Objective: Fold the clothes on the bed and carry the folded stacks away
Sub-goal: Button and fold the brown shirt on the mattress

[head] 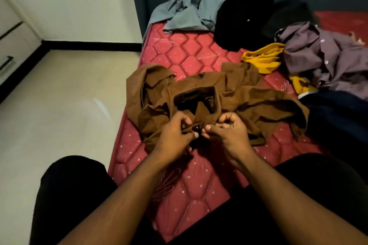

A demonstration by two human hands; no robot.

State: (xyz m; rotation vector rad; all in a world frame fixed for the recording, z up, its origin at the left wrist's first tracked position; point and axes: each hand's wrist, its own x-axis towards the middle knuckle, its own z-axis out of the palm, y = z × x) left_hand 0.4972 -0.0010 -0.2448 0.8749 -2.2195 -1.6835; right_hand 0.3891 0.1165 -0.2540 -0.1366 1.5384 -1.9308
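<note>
Right below the collar, both hands' grips, left hand and right hand, pinch the brown shirt.

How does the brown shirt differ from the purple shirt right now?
The brown shirt lies nearest the person, spread out collar-up, gripped by the left hand and right hand; the purple shirt sits untouched, bunched farther right. Brown lies directly on the mattress; purple overlaps a yellow garment. Both are unfolded.
</note>
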